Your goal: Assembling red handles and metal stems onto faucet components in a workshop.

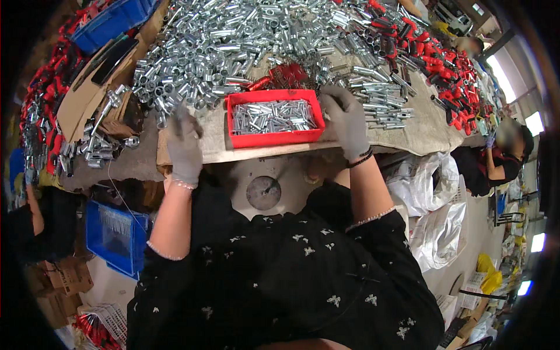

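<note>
Bench bears red tray, apparently metal sockets.

Grey gloves cover the hands, a dark bracelet rings the right wrist, white butterflies dot black clothing.

The bare left forearm leans slightly right toward the far side, its grey-gloved left hand blurred at the fingers; the bare right forearm slants left, its grey-gloved right hand curved.

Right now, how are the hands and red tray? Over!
Left hand beside loose metal sockets. Right hand beside red tray. Tray holds small metal pieces. Sockets crowd behind it.
</note>
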`<move>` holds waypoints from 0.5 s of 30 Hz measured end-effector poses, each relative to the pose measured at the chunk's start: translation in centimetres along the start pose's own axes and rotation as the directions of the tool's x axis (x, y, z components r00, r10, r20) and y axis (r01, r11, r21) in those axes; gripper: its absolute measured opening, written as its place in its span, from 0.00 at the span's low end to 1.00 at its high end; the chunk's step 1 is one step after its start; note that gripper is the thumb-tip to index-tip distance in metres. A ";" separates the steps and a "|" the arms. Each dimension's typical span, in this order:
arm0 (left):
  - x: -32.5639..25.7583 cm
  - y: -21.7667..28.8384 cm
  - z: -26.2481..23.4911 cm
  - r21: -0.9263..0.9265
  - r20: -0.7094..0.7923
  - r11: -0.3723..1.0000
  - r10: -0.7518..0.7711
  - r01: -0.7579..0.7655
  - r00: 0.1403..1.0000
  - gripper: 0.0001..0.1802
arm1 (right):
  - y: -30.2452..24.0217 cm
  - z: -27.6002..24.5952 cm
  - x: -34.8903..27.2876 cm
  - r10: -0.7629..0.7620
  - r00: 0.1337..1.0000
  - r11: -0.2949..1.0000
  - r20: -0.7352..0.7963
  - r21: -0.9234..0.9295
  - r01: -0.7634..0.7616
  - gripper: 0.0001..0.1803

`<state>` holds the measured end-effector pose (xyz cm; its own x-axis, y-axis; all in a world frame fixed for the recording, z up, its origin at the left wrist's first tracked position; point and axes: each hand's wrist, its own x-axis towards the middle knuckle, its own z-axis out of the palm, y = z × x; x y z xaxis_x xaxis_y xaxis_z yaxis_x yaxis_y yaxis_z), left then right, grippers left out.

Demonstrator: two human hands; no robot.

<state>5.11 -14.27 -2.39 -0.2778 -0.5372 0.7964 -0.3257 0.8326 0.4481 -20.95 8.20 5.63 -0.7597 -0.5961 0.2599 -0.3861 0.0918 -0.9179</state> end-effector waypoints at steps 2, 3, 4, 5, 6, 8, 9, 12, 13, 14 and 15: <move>1.4 3.5 -2.0 -0.453 0.279 0.720 -0.446 0.526 0.851 0.16 | 0.2 -0.6 -0.8 -0.083 0.995 0.996 -0.049 0.014 0.084 0.13; 0.8 4.0 -2.4 -0.481 0.274 0.724 -0.410 0.493 0.870 0.15 | 0.4 -1.1 -1.4 -0.137 0.987 0.990 -0.085 0.011 0.139 0.14; 0.2 5.7 -3.3 -0.444 0.295 0.800 -0.294 0.403 0.909 0.14 | -0.4 -1.6 -1.7 -0.180 0.978 0.984 -0.107 -0.032 0.178 0.15; -0.2 7.6 -4.3 -0.409 0.320 0.861 -0.173 0.301 0.931 0.12 | -1.5 -1.9 -2.8 -0.171 0.979 0.985 -0.106 -0.036 0.168 0.15; 0.0 9.5 -5.2 -0.397 0.381 0.911 0.057 0.107 0.923 0.12 | -3.8 -1.9 -4.2 -0.185 0.983 0.982 -0.004 -0.031 0.185 0.15; -0.8 11.7 -5.9 -0.419 0.506 0.904 0.313 -0.088 0.804 0.17 | -8.1 -1.3 -6.8 -0.106 0.914 0.978 0.392 -0.127 0.168 0.16; -1.6 12.4 -5.7 -0.457 0.651 0.887 0.276 0.074 0.707 0.17 | -9.4 -0.8 -8.0 0.030 0.777 0.955 0.629 -0.246 0.163 0.16; -2.2 12.9 -6.9 -0.426 0.819 0.885 0.290 0.188 0.496 0.15 | -4.6 1.1 -9.8 -0.131 0.647 0.974 0.751 -0.024 0.225 0.17; -1.8 13.1 -7.4 -0.356 0.861 0.890 0.194 0.285 0.470 0.16 | -3.1 0.9 -9.7 -0.033 0.656 0.991 0.754 -0.059 0.117 0.16; -1.7 13.0 -7.7 -0.279 0.896 0.882 0.099 0.379 0.432 0.17 | -2.0 0.5 -9.6 0.066 0.654 0.996 0.753 -0.093 0.007 0.16; -2.0 12.0 -7.8 -0.288 0.896 0.878 0.107 0.381 0.430 0.17 | -2.0 -0.2 -9.2 0.075 0.658 0.995 0.749 -0.102 0.004 0.16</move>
<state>8.81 -2.14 4.64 -0.9643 -0.2634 0.0265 -0.1320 0.5653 0.8143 -13.29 13.65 5.11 -0.1369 -0.9830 -0.1221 -0.4405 0.1708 -0.8813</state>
